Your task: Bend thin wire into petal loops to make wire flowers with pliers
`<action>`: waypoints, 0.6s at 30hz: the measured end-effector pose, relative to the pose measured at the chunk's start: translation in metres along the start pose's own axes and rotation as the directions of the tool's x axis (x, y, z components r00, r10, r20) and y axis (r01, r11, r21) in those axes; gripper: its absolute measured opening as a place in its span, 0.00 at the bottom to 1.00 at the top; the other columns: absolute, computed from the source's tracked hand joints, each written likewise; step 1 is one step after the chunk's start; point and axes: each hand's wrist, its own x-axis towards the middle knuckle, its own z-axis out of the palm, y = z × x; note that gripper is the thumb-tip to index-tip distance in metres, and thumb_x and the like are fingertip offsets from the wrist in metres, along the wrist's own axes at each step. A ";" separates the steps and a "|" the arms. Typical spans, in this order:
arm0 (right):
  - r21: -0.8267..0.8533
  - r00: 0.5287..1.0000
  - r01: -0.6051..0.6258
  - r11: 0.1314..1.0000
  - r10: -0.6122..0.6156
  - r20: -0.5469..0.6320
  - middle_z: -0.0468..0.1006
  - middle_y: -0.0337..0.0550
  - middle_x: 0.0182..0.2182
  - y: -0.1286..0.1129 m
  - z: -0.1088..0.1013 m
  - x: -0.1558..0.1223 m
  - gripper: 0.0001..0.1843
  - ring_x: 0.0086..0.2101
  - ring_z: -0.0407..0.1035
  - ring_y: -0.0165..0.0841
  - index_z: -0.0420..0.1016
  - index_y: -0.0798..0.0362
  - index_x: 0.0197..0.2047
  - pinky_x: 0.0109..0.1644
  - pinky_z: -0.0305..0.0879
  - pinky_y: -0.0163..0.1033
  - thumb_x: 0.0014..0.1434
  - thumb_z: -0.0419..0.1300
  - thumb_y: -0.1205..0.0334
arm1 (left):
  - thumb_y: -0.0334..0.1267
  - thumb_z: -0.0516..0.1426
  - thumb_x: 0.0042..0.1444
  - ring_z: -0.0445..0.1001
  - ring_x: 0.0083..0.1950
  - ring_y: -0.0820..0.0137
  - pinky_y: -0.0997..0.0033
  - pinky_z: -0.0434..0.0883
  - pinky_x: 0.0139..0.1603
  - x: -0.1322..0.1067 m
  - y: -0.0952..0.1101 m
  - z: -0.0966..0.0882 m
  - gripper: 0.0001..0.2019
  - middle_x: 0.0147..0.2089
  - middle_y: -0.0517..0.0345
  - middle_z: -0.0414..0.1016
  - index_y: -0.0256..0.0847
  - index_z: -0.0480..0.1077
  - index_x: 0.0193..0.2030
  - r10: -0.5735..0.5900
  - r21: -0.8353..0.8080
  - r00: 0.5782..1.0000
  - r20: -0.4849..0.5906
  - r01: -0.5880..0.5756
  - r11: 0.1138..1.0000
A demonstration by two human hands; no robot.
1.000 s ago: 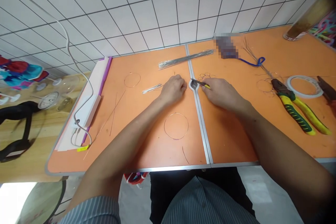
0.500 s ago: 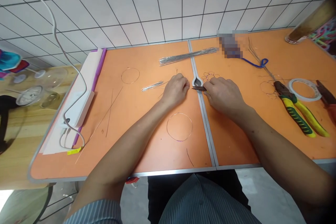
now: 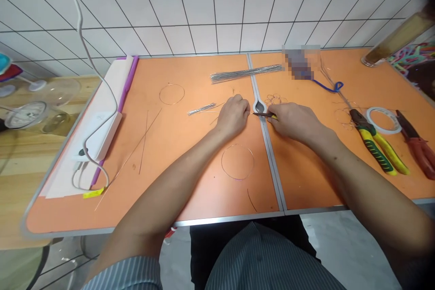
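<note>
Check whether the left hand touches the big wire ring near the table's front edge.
Apart. The head view shows bare orange table between the left hand, curled near the middle seam, and the wire ring lying nearer the person.

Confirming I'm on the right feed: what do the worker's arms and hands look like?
No gloves, rings or watch show on the left hand or right hand. Both forearms are uncovered. A grey-blue, finely striped sleeve covers the left upper arm; the right arm's sleeve is out of view.
</note>
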 end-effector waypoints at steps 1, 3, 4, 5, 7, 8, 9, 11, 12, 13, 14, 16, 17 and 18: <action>0.003 0.999 -0.017 1.000 0.017 0.030 0.88 0.54 0.46 0.000 -0.002 0.002 0.15 0.43 0.80 0.47 0.83 0.49 0.53 0.35 0.55 0.44 0.78 0.56 0.55 | 0.25 0.54 0.70 0.75 0.53 0.53 0.54 0.69 0.52 0.000 0.000 0.000 0.11 0.50 0.42 0.78 0.42 0.73 0.39 -0.003 0.005 1.000 0.002 0.003 1.000; 0.013 0.996 -0.043 0.999 0.042 0.082 0.88 0.54 0.48 0.002 -0.006 0.008 0.16 0.44 0.80 0.48 0.84 0.48 0.53 0.36 0.58 0.45 0.77 0.56 0.52 | 0.25 0.54 0.71 0.75 0.53 0.53 0.54 0.69 0.52 0.000 0.000 0.001 0.11 0.50 0.42 0.78 0.42 0.74 0.39 -0.011 0.014 1.000 0.003 0.011 1.000; 0.016 0.994 -0.049 0.999 0.048 0.100 0.88 0.53 0.49 0.003 -0.007 0.010 0.17 0.45 0.80 0.48 0.85 0.47 0.54 0.36 0.59 0.45 0.77 0.57 0.51 | 0.26 0.54 0.71 0.75 0.53 0.53 0.55 0.69 0.52 0.000 0.000 0.001 0.11 0.51 0.43 0.78 0.42 0.74 0.40 -0.014 0.015 1.000 0.001 0.014 1.000; 0.019 0.992 -0.052 0.998 0.049 0.114 0.88 0.53 0.49 0.004 -0.009 0.013 0.17 0.46 0.80 0.48 0.85 0.47 0.54 0.37 0.60 0.45 0.77 0.57 0.50 | 0.26 0.54 0.71 0.75 0.54 0.53 0.55 0.69 0.52 0.000 0.000 0.001 0.11 0.51 0.43 0.79 0.42 0.74 0.40 -0.015 0.015 1.000 -0.001 0.015 1.000; 0.026 0.991 -0.043 0.999 0.039 0.131 0.88 0.52 0.49 0.005 -0.011 0.017 0.18 0.46 0.80 0.48 0.86 0.46 0.53 0.38 0.62 0.45 0.76 0.57 0.49 | 0.26 0.55 0.71 0.75 0.54 0.53 0.55 0.69 0.53 0.000 0.000 0.002 0.10 0.52 0.42 0.79 0.42 0.75 0.41 -0.013 0.014 1.000 -0.006 0.013 1.000; 0.031 0.989 -0.039 0.999 0.035 0.141 0.88 0.51 0.49 0.005 -0.013 0.018 0.17 0.45 0.80 0.48 0.86 0.46 0.53 0.38 0.62 0.45 0.75 0.58 0.49 | 0.26 0.55 0.71 0.75 0.55 0.53 0.55 0.69 0.53 0.000 0.000 0.002 0.10 0.52 0.42 0.79 0.42 0.75 0.41 -0.012 0.014 1.000 -0.008 0.012 1.000; 0.037 0.987 -0.042 0.998 0.036 0.154 0.88 0.50 0.48 0.005 -0.014 0.019 0.17 0.45 0.80 0.47 0.86 0.46 0.52 0.38 0.62 0.45 0.75 0.58 0.49 | 0.27 0.55 0.71 0.75 0.55 0.53 0.55 0.69 0.53 0.000 0.000 0.002 0.09 0.52 0.42 0.79 0.42 0.75 0.41 -0.013 0.015 1.000 -0.010 0.013 1.000; 0.045 0.984 -0.056 0.997 0.048 0.171 0.88 0.49 0.48 0.005 -0.016 0.021 0.16 0.44 0.79 0.45 0.87 0.46 0.52 0.37 0.61 0.44 0.74 0.60 0.49 | 0.27 0.55 0.71 0.76 0.55 0.52 0.54 0.69 0.53 0.000 0.000 0.002 0.10 0.52 0.42 0.79 0.42 0.76 0.41 -0.012 0.017 1.000 -0.010 0.013 1.000; 0.046 0.984 -0.062 0.997 0.053 0.171 0.88 0.48 0.47 0.005 -0.016 0.021 0.16 0.43 0.79 0.45 0.87 0.46 0.51 0.37 0.60 0.44 0.74 0.60 0.49 | 0.27 0.55 0.72 0.76 0.55 0.52 0.54 0.69 0.53 0.001 0.000 0.002 0.10 0.52 0.41 0.79 0.42 0.76 0.42 -0.012 0.018 1.000 -0.010 0.012 1.000; 0.048 0.984 -0.063 0.997 0.055 0.167 0.88 0.48 0.47 0.006 -0.017 0.022 0.16 0.42 0.79 0.44 0.87 0.45 0.51 0.36 0.60 0.44 0.73 0.61 0.49 | 0.27 0.54 0.72 0.76 0.55 0.52 0.54 0.69 0.53 0.001 0.001 0.002 0.11 0.52 0.41 0.79 0.41 0.76 0.42 -0.012 0.019 1.000 -0.008 0.012 1.000; 0.054 0.986 -0.060 0.997 0.050 0.160 0.87 0.47 0.45 0.007 -0.017 0.022 0.15 0.41 0.78 0.43 0.87 0.45 0.51 0.36 0.60 0.44 0.73 0.61 0.49 | 0.27 0.53 0.73 0.76 0.55 0.52 0.54 0.69 0.53 0.001 0.001 0.002 0.12 0.52 0.41 0.79 0.41 0.77 0.42 -0.013 0.021 1.000 -0.007 0.013 1.000; 0.071 0.988 -0.045 0.996 0.034 0.147 0.87 0.45 0.43 0.009 -0.016 0.022 0.15 0.40 0.78 0.42 0.88 0.44 0.49 0.36 0.59 0.43 0.72 0.62 0.49 | 0.27 0.53 0.73 0.76 0.56 0.52 0.54 0.69 0.53 0.001 0.001 0.003 0.12 0.52 0.40 0.79 0.41 0.77 0.42 -0.011 0.023 1.000 -0.004 0.012 1.000; 0.080 0.989 -0.041 0.996 0.029 0.143 0.87 0.45 0.42 0.010 -0.015 0.022 0.15 0.39 0.77 0.42 0.88 0.44 0.49 0.36 0.59 0.43 0.72 0.62 0.48 | 0.26 0.53 0.73 0.76 0.56 0.52 0.54 0.69 0.53 0.001 0.001 0.003 0.12 0.52 0.40 0.79 0.41 0.77 0.42 -0.010 0.022 1.000 -0.004 0.010 1.000; 0.087 0.990 -0.039 0.995 0.026 0.138 0.86 0.44 0.41 0.011 -0.014 0.022 0.15 0.39 0.77 0.42 0.88 0.44 0.48 0.36 0.59 0.43 0.72 0.62 0.47 | 0.26 0.54 0.72 0.76 0.55 0.52 0.54 0.69 0.53 0.001 0.001 0.003 0.12 0.53 0.40 0.79 0.41 0.78 0.42 -0.009 0.021 1.000 -0.005 0.009 1.000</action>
